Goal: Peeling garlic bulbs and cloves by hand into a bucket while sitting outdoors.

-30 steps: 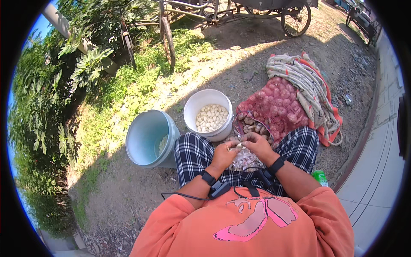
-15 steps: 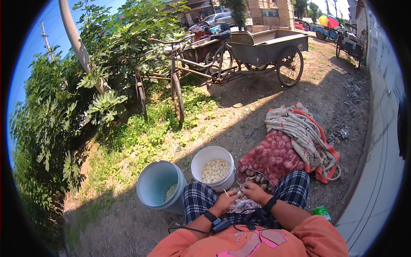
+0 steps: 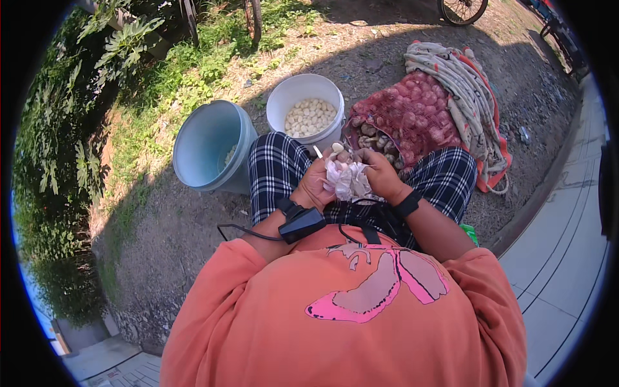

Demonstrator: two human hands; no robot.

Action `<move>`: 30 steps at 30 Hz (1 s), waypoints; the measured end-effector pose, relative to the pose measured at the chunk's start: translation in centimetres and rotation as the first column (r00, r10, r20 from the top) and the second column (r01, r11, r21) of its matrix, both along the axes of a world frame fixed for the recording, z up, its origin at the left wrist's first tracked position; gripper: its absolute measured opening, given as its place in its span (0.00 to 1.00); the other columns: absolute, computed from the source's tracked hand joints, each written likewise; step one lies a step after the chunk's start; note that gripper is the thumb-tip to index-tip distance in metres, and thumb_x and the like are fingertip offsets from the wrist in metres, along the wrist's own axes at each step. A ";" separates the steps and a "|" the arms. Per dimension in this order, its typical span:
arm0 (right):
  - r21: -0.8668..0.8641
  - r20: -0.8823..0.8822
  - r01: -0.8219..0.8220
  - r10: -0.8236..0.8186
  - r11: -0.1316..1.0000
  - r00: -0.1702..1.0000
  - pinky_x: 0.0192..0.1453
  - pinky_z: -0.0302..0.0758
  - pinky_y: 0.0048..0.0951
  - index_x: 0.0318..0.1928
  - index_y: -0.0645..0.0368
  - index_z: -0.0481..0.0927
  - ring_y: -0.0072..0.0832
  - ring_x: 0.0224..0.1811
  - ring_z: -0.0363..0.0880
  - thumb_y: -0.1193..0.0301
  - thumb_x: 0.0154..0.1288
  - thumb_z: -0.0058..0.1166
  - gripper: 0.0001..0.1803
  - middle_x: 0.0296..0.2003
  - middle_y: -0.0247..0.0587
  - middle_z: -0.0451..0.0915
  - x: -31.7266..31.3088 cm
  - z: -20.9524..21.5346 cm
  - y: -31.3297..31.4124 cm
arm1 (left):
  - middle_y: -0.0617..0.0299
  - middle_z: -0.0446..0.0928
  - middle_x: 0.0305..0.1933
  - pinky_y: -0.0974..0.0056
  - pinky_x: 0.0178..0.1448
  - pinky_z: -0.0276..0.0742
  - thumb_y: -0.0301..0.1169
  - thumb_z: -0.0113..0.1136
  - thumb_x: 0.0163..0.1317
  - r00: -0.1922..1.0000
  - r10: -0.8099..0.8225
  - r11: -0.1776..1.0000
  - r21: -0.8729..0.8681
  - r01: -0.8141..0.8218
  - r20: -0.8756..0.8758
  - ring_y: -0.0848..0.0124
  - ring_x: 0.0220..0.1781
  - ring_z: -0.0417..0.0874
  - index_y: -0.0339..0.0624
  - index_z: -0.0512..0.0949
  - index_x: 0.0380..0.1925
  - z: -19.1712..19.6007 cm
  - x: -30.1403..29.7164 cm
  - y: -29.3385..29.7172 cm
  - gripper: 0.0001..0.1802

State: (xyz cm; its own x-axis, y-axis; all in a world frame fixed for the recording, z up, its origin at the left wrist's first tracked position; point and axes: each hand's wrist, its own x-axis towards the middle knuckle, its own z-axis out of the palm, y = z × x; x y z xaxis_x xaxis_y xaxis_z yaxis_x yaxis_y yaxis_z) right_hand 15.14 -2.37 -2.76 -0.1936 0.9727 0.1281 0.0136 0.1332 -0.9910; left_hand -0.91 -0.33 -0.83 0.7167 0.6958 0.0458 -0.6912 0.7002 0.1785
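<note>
Left hand (image 3: 311, 184): fingers clamped on garlic (image 3: 347, 175) in papery skins, over the lap between both hands. Right hand (image 3: 384, 178) touches its right side; can't tell if those fingers are closed. White bucket (image 3: 304, 88) of peeled cloves (image 3: 311, 117) ahead, mesh bag (image 3: 420, 106) of bulbs right of it, blue bucket (image 3: 201, 143) left.

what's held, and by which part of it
Papery-skinned garlic: left side in the left grip, right edge touched by the right grip. The hold on the thin white piece is unclear.
</note>
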 end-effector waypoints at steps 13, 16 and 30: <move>-0.159 0.350 0.237 -0.169 0.958 0.921 0.27 0.64 0.22 0.27 0.63 0.70 0.17 0.22 0.63 0.71 0.54 0.50 0.07 0.19 0.30 0.68 0.8 -2.1 0.5 | 0.62 0.75 0.30 0.63 0.37 0.76 0.35 0.50 0.59 0.943 0.099 0.990 -0.063 -0.125 -0.318 0.69 0.31 0.78 0.41 0.70 0.39 1.5 -2.4 -0.3 0.12; -0.132 0.310 0.265 -0.214 0.955 0.926 0.29 0.65 0.22 0.28 0.63 0.71 0.17 0.23 0.65 0.72 0.52 0.52 0.08 0.19 0.32 0.69 0.8 -3.4 0.9 | 0.61 0.75 0.30 0.63 0.37 0.76 0.37 0.50 0.59 0.892 0.136 0.976 -0.094 -0.194 -0.431 0.70 0.31 0.78 0.41 0.70 0.39 2.7 -2.5 -0.3 0.13; -0.202 0.477 0.209 -0.090 0.957 0.874 0.37 0.70 0.32 0.31 0.63 0.77 0.38 0.31 0.75 0.67 0.52 0.50 0.12 0.28 0.49 0.76 0.7 -2.2 0.4 | 0.64 0.74 0.27 0.55 0.33 0.77 0.45 0.47 0.59 0.755 0.444 0.842 -0.064 -0.536 -0.483 0.65 0.30 0.77 0.49 0.73 0.33 4.9 -10.7 2.9 0.13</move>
